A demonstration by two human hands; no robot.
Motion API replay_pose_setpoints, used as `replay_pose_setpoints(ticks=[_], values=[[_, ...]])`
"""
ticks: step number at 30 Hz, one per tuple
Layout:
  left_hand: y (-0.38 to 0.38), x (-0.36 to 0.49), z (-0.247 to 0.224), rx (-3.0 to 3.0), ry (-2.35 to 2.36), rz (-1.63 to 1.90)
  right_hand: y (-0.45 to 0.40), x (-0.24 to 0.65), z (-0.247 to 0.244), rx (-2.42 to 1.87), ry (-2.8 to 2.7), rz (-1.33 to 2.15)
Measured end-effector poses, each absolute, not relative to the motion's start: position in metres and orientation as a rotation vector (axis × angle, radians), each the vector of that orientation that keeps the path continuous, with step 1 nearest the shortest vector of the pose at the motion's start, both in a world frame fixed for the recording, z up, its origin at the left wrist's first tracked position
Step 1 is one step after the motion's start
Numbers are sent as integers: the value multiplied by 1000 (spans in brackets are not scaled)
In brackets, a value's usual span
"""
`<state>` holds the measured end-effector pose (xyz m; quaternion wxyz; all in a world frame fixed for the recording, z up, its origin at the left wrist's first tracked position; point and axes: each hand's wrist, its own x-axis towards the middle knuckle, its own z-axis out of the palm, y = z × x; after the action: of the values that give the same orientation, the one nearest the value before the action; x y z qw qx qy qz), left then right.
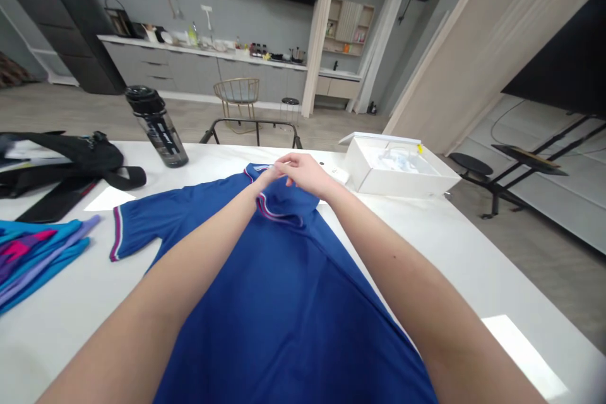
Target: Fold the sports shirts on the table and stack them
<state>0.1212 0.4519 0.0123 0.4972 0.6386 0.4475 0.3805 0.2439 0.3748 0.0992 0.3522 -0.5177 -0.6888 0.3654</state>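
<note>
A dark blue short-sleeved shirt [265,278] lies spread on the white table, its collar end far from me. One sleeve reaches out to the left, showing a white, red and purple striped cuff. On the right, the other sleeve [291,199] is folded inward over the shirt's upper part. My left hand [269,175] is at the shirt near the collar, its fingers mostly hidden by my right hand. Over the folded sleeve, my right hand [305,172] reaches left with fingers extended and loosely bent, overlapping my left hand. No held cloth shows in it.
A black-lidded bottle [158,129] stands at the table's far left. Black straps and a bag [89,158] lie left of it, with folded colourful clothing [38,259] nearer me. An open white box [398,170] sits at the back right. White paper [523,353] lies at the right.
</note>
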Motion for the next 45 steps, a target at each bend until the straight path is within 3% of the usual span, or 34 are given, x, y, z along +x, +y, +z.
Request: replay_pose_setpoints(ticks=[5,11,19,24,29,33,37,40,45], values=[[425,53,-11,1437,1298,636,395,285,31,-1776,-1862,616],[394,50,-30,2002,1637,375,420,314,-11,-2024,-1959,188],[382,52,-37,1692,1599,734,455,308,-28,-2090,-2120,173],[387,42,-14,1203,1322,938,462,320,-24,-1976,-1836,80],[417,22,-8,1133,1254,1040,471,316,-20,-1994,-1735,63],[432,13,-33,1372,1642,958,470,306,-33,-2069,-1797,106],[417,17,-47,1979,1832,923,451,302,-43,-2047,-1766,50],[394,25,-39,2392,1747,872,424,300,-40,-1930,-1898,-17],[343,46,-24,2707,1288,569,357,295,-33,-1716,-2163,230]])
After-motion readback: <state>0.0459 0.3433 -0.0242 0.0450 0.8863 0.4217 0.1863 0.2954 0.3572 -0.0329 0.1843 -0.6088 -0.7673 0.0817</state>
